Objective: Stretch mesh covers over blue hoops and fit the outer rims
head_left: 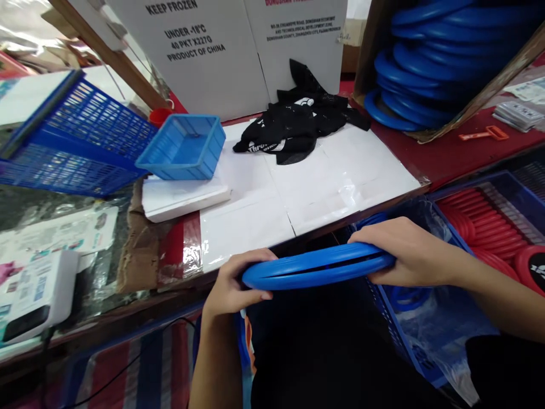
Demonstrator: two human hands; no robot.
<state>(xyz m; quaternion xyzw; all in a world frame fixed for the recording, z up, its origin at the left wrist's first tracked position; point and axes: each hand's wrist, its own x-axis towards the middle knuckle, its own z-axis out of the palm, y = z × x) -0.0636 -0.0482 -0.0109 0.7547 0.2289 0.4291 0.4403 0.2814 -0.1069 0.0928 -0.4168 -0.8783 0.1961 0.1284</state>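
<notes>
Fingers [255,295] of the left hand [232,287] and right hand [404,253] are gripping opposite ends of stacked blue rings [317,267], holding them just below the worktop [306,187] edge.

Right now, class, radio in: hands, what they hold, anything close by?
Left hand and right hand grip blue rings at opposite ends. Rings level, below table edge. Blue crate beside right hand.

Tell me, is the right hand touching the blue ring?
Touching. The head view shows the right hand wrapped over the blue ring's right end, fingers curled around its rim; the left hand grips the other end.
</notes>
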